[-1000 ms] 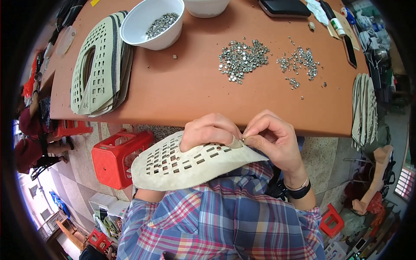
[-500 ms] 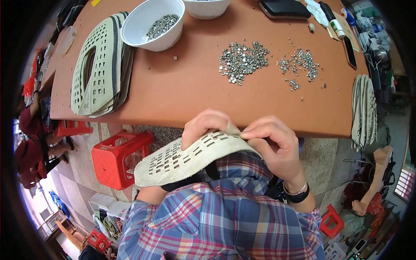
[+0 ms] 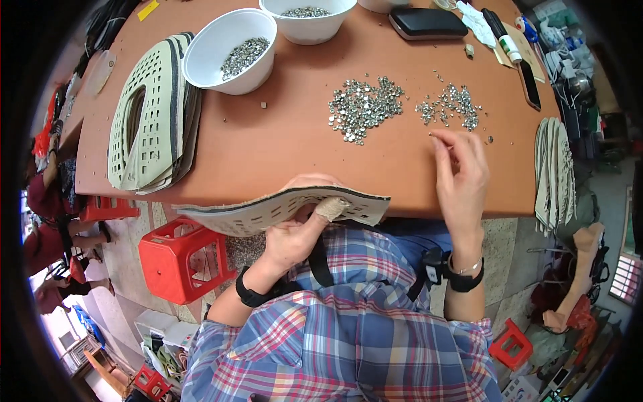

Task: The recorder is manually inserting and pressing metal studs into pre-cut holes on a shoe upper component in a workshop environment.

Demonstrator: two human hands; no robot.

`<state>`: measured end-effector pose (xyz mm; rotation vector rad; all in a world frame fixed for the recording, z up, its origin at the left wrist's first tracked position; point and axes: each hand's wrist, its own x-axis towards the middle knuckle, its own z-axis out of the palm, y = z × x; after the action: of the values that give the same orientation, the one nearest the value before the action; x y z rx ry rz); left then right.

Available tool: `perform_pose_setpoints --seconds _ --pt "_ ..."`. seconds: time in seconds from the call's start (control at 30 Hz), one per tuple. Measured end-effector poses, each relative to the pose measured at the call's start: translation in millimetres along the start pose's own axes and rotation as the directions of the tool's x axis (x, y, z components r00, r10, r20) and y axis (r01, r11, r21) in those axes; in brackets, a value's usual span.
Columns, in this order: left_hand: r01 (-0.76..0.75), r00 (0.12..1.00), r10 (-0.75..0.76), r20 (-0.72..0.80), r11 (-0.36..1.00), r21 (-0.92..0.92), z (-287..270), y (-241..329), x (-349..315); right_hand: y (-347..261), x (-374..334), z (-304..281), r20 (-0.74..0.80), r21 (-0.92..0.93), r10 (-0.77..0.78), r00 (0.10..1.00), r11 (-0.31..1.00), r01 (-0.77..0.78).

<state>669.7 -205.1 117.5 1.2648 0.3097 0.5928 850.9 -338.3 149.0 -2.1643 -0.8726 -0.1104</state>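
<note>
Right hand (image 3: 462, 167) left the perforated panel (image 3: 231, 218), now pinched nearly closed at its 2 o'clock, can't tell on what. Left hand (image 3: 289, 242) still clamps it by the table's (image 3: 268, 157) 6 o'clock edge.

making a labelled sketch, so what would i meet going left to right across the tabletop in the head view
Stack of perforated pieces, leftmost white bowl, larger stud pile, smaller stud pile, second pale stack.

On table (image 3: 288, 151): panel stack (image 3: 155, 120) left, bowl (image 3: 251, 82) beside it, stud pile (image 3: 365, 110) middle, case (image 3: 427, 24) behind.
</note>
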Motion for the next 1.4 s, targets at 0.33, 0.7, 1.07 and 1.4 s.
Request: perform_pose_setpoints --seconds 0.33,0.7,1.07,1.4 --pt "0.211 0.958 -0.272 -0.088 0.881 -0.423 -2.1 12.4 5.4 11.5 17.9 3.6 0.023 -0.118 -0.148 0.989 0.982 0.149" --pt "0.419 0.903 -0.427 0.046 0.850 -0.321 -2.8 21.4 12.3 -36.7 -24.8 2.1 0.384 0.655 -0.036 0.923 0.715 -0.244" --pt "0.361 0.931 -0.364 0.035 0.902 -0.235 0.3 21.4 10.9 -47.6 -30.9 9.9 0.406 0.697 0.059 0.912 0.625 -0.351" --pt "0.337 0.941 -0.334 0.051 0.916 -0.217 0.6 21.9 6.5 -37.0 -32.8 24.6 0.458 0.710 0.110 0.882 0.552 -0.438"
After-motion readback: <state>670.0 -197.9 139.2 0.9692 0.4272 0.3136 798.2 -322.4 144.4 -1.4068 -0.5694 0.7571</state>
